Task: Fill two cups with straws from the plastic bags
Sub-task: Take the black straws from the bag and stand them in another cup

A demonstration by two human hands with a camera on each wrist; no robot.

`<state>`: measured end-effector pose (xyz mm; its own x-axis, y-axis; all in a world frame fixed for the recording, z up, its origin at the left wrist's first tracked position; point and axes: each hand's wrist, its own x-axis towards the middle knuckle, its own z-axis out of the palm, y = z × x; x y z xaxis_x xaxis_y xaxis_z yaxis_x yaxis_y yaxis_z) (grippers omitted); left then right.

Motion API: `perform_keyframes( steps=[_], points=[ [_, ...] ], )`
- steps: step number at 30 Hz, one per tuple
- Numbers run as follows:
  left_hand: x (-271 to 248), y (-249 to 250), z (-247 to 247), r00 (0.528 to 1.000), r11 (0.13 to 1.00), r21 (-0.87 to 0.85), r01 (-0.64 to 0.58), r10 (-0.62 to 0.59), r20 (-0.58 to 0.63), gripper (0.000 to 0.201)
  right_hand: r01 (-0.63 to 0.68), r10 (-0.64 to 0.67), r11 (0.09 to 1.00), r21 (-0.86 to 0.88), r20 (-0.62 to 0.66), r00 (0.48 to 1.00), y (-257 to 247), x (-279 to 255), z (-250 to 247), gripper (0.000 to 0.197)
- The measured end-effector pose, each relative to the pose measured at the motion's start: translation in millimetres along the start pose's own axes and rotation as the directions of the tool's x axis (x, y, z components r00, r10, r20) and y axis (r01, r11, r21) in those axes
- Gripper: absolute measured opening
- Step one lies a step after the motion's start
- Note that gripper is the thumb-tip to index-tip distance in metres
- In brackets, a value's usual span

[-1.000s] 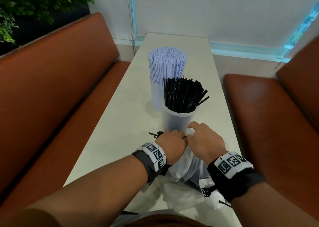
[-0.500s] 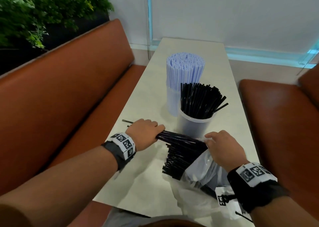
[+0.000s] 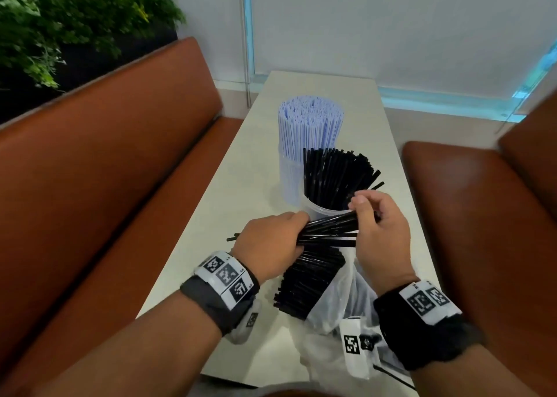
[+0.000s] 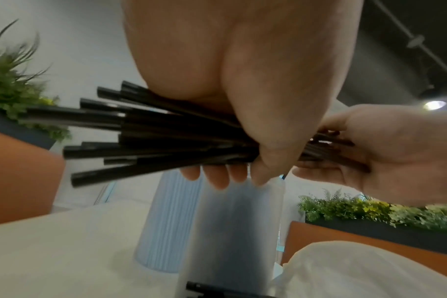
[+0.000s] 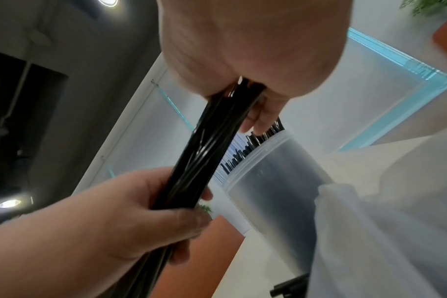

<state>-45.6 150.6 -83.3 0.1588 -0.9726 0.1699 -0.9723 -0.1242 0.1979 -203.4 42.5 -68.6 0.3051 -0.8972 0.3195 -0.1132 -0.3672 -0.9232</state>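
Note:
Both hands hold one bundle of black straws [image 3: 327, 230] level above the table, just in front of the near cup. My left hand [image 3: 272, 246] grips its left part, with the straw ends [image 4: 100, 131] sticking out past it. My right hand [image 3: 378, 227] grips the right end [image 5: 217, 129]. The near translucent cup [image 3: 316, 208] holds black straws [image 3: 337, 179]. Behind it a second cup [image 3: 287, 173] is packed with pale blue straws [image 3: 310, 131]. A clear plastic bag [image 3: 334, 300] lies below my hands, with more black straws [image 3: 307, 279] spilling from its mouth.
The narrow pale table [image 3: 250, 185] runs between two brown benches, one on the left [image 3: 105, 185] and one on the right [image 3: 482, 215]. A plant [image 3: 60, 19] stands behind the left bench. A blind [image 3: 391, 34] covers the far window.
My left hand drew a bundle of black straws out of the bag and lifted it. My right hand let go of the bag and took the bundle's right end.

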Motion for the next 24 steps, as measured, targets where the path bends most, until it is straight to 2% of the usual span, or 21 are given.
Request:
perform_keyframes(
  steps=[1,5,7,9,11,12,13,14,16,18,20,22,24],
  points=[
    [3,6,0,1.0,1.0,0.002,0.004,-0.004,-0.014,0.032,-0.004,0.004,1.0,0.03,-0.007,1.0,0,2,-2,0.012],
    [9,30,6,0.999,1.0,-0.018,-0.002,0.002,-0.036,0.049,-0.055,0.068,0.996,-0.069,0.214,0.974,0,3,3,0.016],
    [9,32,10,0.999,0.998,-0.057,0.003,-0.005,-0.047,0.048,-0.083,0.089,0.996,-0.035,0.201,0.976,0,4,1,0.015],
    [10,26,9,0.998,0.994,-0.105,0.029,-0.035,-0.056,0.042,-0.123,0.111,0.989,0.077,0.138,0.984,1,3,-2,0.024],
    [12,18,1,0.991,0.962,-0.26,0.087,-0.11,-0.078,0.036,-0.207,0.187,0.949,0.238,0.101,0.977,-1,1,0,0.034],
    [14,16,-6,0.981,0.904,-0.413,0.112,-0.167,-0.099,0.032,-0.263,0.24,0.916,0.303,0.113,0.964,-2,1,1,0.037],
    [17,15,-14,0.965,0.802,-0.588,0.105,-0.225,-0.134,0.027,-0.326,0.295,0.883,0.339,0.14,0.945,-2,1,2,0.039],
    [21,17,-24,0.943,0.67,-0.74,0.058,-0.28,-0.18,0.02,-0.391,0.35,0.851,0.351,0.177,0.92,-3,2,3,0.043],
    [29,25,-47,0.893,0.434,-0.894,-0.108,-0.353,-0.279,0.01,-0.51,0.441,0.785,0.351,0.26,0.859,-4,2,5,0.049],
    [35,32,-66,0.849,0.239,-0.927,-0.29,-0.382,-0.364,0.015,-0.598,0.509,0.717,0.358,0.318,0.8,-5,2,6,0.053],
    [41,35,-80,0.821,0.066,-0.908,-0.414,-0.403,-0.404,0.022,-0.658,0.561,0.65,0.381,0.343,0.753,-7,2,3,0.057],
    [47,39,-88,0.812,-0.037,-0.882,-0.469,-0.41,-0.415,0.019,-0.701,0.601,0.554,0.45,0.366,0.71,-9,4,-1,0.063],
    [52,48,-86,0.817,-0.071,-0.884,-0.462,-0.421,-0.393,0.02,-0.723,0.616,0.435,0.537,0.408,0.674,-14,5,-1,0.068]
  ],
)
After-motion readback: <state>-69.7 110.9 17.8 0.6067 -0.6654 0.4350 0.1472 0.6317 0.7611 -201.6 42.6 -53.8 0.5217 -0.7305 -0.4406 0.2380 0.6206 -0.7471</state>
